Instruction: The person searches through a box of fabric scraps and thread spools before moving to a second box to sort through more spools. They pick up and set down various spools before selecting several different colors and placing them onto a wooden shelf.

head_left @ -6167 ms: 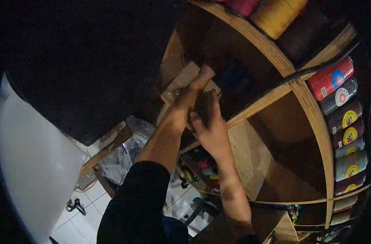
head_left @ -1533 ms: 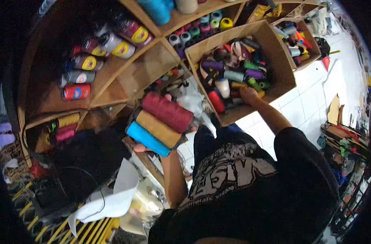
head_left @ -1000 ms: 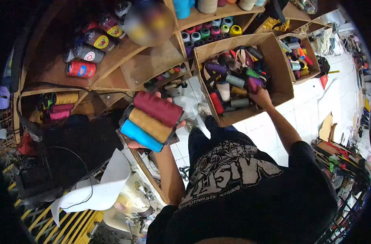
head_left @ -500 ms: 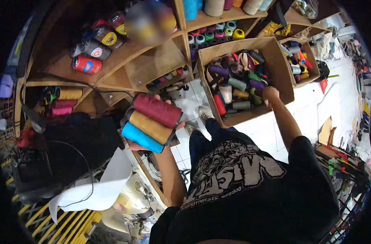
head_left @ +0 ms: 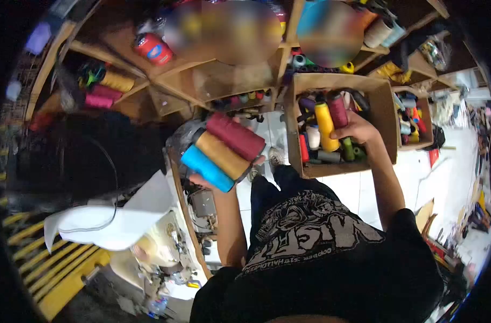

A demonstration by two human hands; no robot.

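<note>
My left hand is wrapped from below around three thread spools lying side by side: a maroon spool, a golden-tan spool and a bright blue spool. Over the cardboard box, my right hand grips a yellow thread spool and a second maroon spool, both roughly upright. Below them in the box lie loose spools, among them a white spool, a red spool and a green spool. The held spools cover part of the box's contents.
Wooden shelves with more spools span the far side. A smaller box of spools stands right of the large one. At lower left are a sewing machine, a white sheet and yellow slats. White floor tiles show below the box.
My right hand, earlier reaching down among the spools, has come up with the yellow and maroon spools. My left hand keeps its three spools. The whole view has shifted.
</note>
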